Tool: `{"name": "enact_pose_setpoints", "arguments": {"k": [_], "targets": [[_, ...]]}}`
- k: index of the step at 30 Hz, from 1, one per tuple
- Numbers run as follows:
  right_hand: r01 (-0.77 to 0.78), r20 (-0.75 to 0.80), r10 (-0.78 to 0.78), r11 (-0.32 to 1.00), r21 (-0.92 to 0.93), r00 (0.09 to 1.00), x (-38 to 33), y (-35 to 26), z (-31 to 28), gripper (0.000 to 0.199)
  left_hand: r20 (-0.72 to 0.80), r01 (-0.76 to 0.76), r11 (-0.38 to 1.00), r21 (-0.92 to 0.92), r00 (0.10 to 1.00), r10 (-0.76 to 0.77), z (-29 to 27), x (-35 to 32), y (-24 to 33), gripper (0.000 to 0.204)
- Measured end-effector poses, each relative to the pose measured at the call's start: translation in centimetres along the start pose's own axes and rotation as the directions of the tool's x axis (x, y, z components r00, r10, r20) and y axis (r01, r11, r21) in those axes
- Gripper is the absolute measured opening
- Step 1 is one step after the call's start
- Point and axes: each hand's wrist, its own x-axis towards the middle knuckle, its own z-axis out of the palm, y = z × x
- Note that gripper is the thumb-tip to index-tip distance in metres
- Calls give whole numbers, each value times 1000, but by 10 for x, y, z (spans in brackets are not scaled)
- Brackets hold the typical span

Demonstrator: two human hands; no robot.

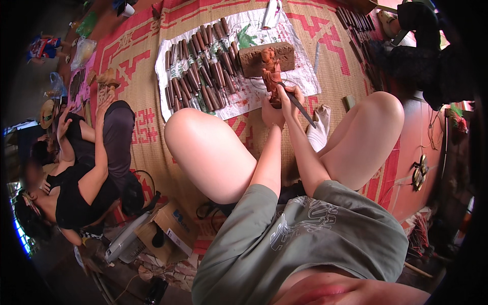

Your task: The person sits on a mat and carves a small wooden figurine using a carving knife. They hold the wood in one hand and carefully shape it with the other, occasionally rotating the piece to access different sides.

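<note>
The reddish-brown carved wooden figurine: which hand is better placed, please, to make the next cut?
Right, probably: the right hand already holds the dark chisel against the reddish-brown carved wooden figurine, while the left hand grips its base.

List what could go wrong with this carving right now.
The chisel in the right hand works close to the left hand gripping the wooden figure; a slip might cut fingers. The figure stands unclamped against a wooden block, so it may twist. Bare knees flank the blade.

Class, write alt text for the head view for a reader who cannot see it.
Seated on a woven mat, a person steadies a small reddish wooden figure with the left hand while the right hand holds a chisel against it. Rows of chisels lie on a white sheet beyond.
</note>
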Motion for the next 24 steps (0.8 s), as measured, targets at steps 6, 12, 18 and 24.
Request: {"name": "enact_pose_setpoints", "arguments": {"k": [6,12,18,24], "targets": [[175,76,-163,965,-194,984,-5,20,-11,28,-7,-55,998,29,998,55,5,2,-7,47],[223,93,-207,949,-225,974,13,3,1,28,-45,-113,992,49,992,115,5,1,-7,46],[-5,20,4,1000,14,1000,6,23,-6,28,-10,-70,997,-12,997,70,8,6,-5,47],[247,102,-226,904,-347,969,8,12,-5,28,24,-46,999,-4,999,46,3,2,-6,46]]}}
